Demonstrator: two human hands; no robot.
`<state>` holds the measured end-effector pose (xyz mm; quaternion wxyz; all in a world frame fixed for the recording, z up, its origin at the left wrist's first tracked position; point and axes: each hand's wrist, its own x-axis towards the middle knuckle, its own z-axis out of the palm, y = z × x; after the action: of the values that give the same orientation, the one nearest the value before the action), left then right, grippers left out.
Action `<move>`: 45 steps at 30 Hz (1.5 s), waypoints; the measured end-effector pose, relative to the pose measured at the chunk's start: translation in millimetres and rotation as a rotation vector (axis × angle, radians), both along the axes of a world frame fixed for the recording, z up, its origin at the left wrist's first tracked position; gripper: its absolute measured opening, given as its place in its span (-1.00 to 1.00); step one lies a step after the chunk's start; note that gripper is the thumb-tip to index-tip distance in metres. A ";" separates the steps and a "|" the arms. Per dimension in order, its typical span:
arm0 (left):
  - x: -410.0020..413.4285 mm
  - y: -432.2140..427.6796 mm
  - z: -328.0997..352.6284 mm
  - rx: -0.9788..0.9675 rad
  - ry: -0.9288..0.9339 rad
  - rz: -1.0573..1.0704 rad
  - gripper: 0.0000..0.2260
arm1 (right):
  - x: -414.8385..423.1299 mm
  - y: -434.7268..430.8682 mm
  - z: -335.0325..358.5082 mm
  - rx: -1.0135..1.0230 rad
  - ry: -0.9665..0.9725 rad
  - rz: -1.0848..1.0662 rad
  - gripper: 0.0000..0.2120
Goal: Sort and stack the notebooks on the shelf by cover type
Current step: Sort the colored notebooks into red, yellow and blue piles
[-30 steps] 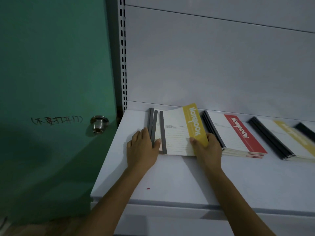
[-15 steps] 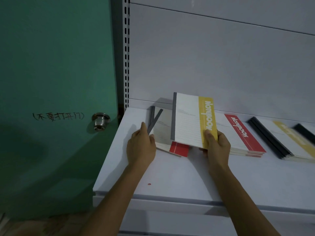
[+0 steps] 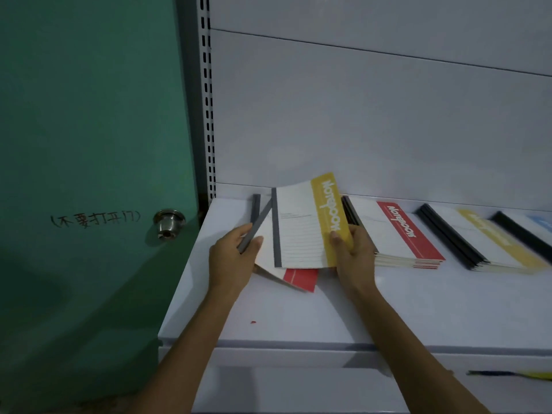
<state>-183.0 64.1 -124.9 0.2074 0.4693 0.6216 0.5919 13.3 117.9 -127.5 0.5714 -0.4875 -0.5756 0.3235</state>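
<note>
My right hand (image 3: 354, 252) grips the near right corner of a yellow-banded notebook (image 3: 301, 225), thumb on its yellow stripe, holding it tilted above the shelf (image 3: 268, 318). Beneath it lies a skewed red-banded notebook (image 3: 300, 278), and my left hand (image 3: 231, 259) holds that notebook's grey spine edge between thumb and fingers. Another grey spine (image 3: 255, 207) shows behind. To the right sit a stack of red-banded notebooks (image 3: 403, 234), a stack of yellow-banded ones (image 3: 484, 237) with black spines, and a partly cut-off blue one (image 3: 540, 222).
A green door (image 3: 89, 174) with a metal knob (image 3: 167, 222) stands left of the shelf's perforated upright (image 3: 209, 115). The white back panel (image 3: 373, 115) rises behind the stacks. A small red speck (image 3: 253, 322) lies on the shelf front. A lower shelf holds something yellow (image 3: 534, 375).
The right hand lifted the yellow-banded notebook off the left pile, then lowered and tilted it slightly. The red-banded notebook below became exposed and skewed, with the left hand now gripping its spine edge.
</note>
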 end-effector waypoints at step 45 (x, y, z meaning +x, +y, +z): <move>261.3 101.0 -5.1 -0.144 0.446 0.329 -0.67 | 388.5 89.2 20.8 -0.041 -0.068 -0.326 -0.73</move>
<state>78.4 165.0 -129.9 -0.0005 0.4649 0.7600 0.4542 401.8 207.1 -106.7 0.5864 -0.5968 -0.5009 0.2215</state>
